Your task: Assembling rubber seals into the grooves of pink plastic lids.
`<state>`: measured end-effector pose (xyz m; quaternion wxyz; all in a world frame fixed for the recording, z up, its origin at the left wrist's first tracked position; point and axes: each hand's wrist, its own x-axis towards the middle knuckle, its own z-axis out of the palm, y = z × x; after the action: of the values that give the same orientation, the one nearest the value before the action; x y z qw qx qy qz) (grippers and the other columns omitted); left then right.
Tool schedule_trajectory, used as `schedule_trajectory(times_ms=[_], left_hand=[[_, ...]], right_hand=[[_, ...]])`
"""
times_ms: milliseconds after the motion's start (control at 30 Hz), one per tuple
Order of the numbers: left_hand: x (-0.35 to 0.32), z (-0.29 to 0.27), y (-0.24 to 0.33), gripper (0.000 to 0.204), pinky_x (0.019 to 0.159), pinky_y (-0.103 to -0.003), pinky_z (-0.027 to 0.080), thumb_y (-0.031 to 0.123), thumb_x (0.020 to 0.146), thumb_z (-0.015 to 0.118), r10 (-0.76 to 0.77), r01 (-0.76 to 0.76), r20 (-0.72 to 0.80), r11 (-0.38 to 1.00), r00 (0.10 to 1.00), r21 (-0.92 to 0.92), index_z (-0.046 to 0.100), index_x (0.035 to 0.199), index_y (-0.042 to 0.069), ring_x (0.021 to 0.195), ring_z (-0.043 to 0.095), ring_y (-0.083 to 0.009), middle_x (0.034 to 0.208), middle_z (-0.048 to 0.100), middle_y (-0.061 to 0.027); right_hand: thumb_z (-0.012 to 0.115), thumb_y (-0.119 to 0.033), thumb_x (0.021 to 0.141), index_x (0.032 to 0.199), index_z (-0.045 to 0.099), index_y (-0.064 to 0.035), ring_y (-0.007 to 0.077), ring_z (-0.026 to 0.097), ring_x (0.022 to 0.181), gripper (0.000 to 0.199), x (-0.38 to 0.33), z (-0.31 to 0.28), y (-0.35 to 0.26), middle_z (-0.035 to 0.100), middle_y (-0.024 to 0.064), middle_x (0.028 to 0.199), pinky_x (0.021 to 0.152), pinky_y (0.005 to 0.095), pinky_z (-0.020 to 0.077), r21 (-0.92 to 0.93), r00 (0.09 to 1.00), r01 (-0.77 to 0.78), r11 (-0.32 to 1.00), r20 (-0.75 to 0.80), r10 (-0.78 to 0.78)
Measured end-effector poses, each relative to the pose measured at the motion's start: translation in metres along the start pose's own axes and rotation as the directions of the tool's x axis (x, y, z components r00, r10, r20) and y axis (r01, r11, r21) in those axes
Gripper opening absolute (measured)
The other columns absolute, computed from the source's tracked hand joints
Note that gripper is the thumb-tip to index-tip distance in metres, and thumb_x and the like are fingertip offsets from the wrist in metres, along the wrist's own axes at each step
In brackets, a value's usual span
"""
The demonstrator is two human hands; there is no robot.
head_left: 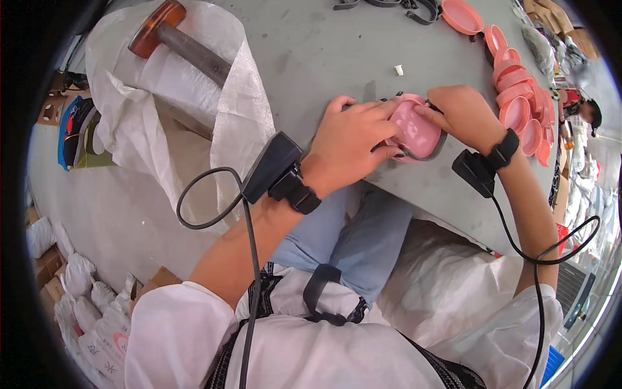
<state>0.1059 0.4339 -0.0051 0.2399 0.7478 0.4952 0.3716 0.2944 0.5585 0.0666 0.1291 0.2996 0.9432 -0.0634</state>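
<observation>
A shallow pink dish [414, 129] with rounded corners lies at the near edge of the grey table. A dark grey band [433, 154] runs along its near and right rim. My left hand [353, 139] is closed on the dish's left side, its fingertips on the far rim and the thumb at the near corner. From the right, my right hand [463, 117] pinches the dish's far right edge, with the thumb over the inside and the other fingers curled under, partly hidden. A small white piece [398, 70] lies beyond the dish.
Many pink dishes [515, 113] are heaped along the table's right side. Dark grey bands [424, 11] lie at the far edge. At left, a mallet [194, 55] with an amber head rests on a white woven sack [236, 110]. Black cables [251, 279] hang from both wrists.
</observation>
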Motion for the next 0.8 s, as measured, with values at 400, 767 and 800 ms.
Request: schedule_trajectory(times_ms=[400,767,800], left_hand=[[0.003,0.007,-0.004,0.021,0.088,-0.038,0.032,0.025,0.069,0.074,0.082,-0.076,-0.050,0.991,0.995,0.114,0.064,0.085,0.017,0.107,0.052,-0.0218,0.131,0.053,-0.0015],[0.006,0.017,0.007,0.057,0.091,-0.042,0.036,0.048,0.058,0.079,0.141,-0.099,-0.125,0.951,0.982,0.292,0.057,0.095,0.010,0.105,0.053,-0.0249,0.128,0.054,-0.0086],[0.004,0.015,0.007,0.060,0.091,-0.042,0.036,0.050,0.057,0.078,0.150,-0.101,-0.132,0.943,0.980,0.316,0.057,0.096,0.009,0.103,0.054,-0.0254,0.126,0.055,-0.0100]], right_hand=[[0.050,-0.036,0.092,0.082,0.058,-0.0023,0.0372,0.056,0.072,0.036,-0.006,0.018,0.004,0.060,0.0178,0.074,0.065,0.0447,0.0436,0.211,0.995,-0.005,0.978,-0.101,0.027],[0.060,-0.010,0.080,0.108,0.056,-0.0051,0.0174,0.047,0.053,0.029,-0.055,0.048,-0.070,0.047,0.0097,0.057,0.052,0.0328,0.0391,0.779,0.729,-0.285,0.558,-0.202,0.654],[0.059,-0.008,0.079,0.111,0.055,-0.0050,0.0174,0.046,0.052,0.032,-0.055,0.050,-0.085,0.046,0.0095,0.055,0.052,0.0329,0.0389,0.837,0.693,-0.276,0.473,-0.168,0.701]])
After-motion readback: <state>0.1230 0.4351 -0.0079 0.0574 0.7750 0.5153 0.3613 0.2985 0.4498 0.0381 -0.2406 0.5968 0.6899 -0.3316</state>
